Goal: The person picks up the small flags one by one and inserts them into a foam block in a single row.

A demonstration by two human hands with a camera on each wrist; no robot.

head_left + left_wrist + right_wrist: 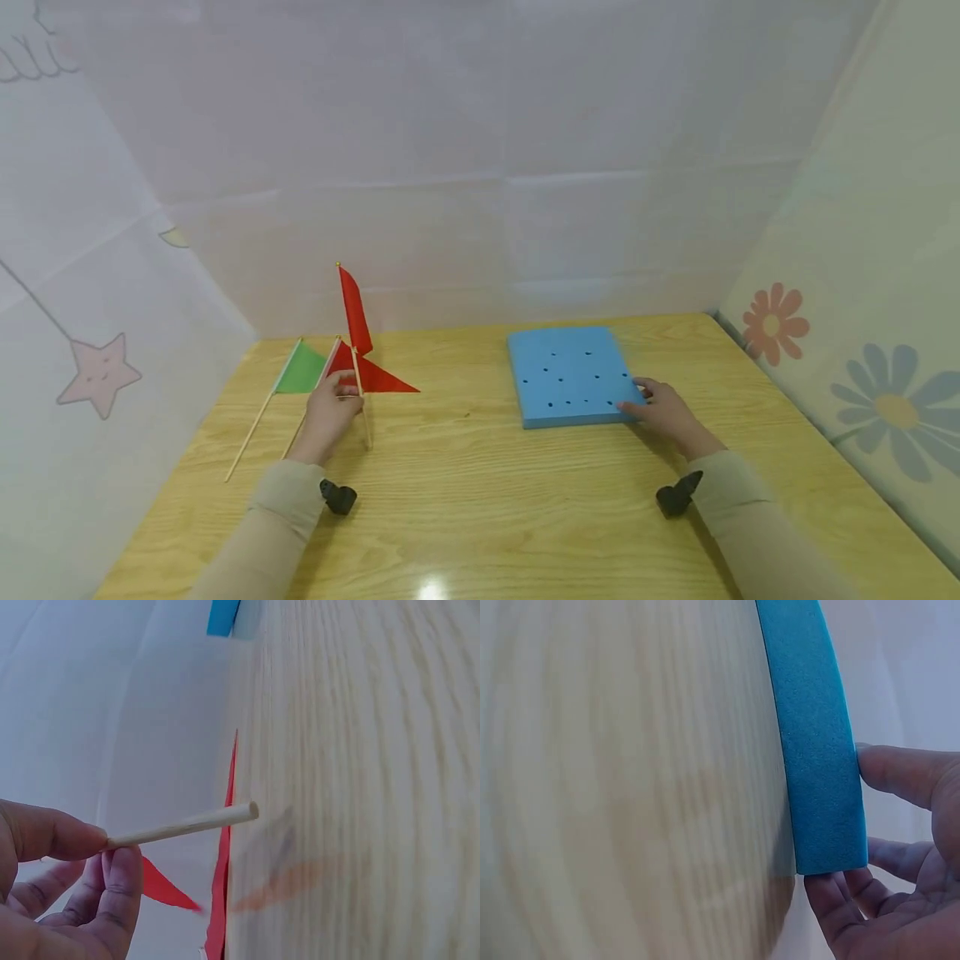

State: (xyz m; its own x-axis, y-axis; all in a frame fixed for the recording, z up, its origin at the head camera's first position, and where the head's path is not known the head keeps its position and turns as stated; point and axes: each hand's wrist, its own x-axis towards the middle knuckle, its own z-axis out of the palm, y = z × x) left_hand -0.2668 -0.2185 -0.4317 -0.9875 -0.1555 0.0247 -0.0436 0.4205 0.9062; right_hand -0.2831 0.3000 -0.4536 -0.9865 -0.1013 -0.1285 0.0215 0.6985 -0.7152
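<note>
My left hand (330, 418) pinches the wooden stick (187, 826) of a red flag (354, 312) between thumb and fingers. That flag stands nearly upright, its cloth at the top and the stick's lower end pointing down at the table. On the right, my right hand (663, 411) grips the near right corner of a blue foam board (573, 392) dotted with small holes. Its thumb rests on the top face, and the other fingers are against the side, as the right wrist view shows. The board lies flat on the table.
Another red flag (386, 379) lies on the wooden table (480, 500) behind my left hand, its stick partly covered. Left of it lies a green flag (302, 371), stick toward me. White cloth walls (450, 167) enclose the back and sides.
</note>
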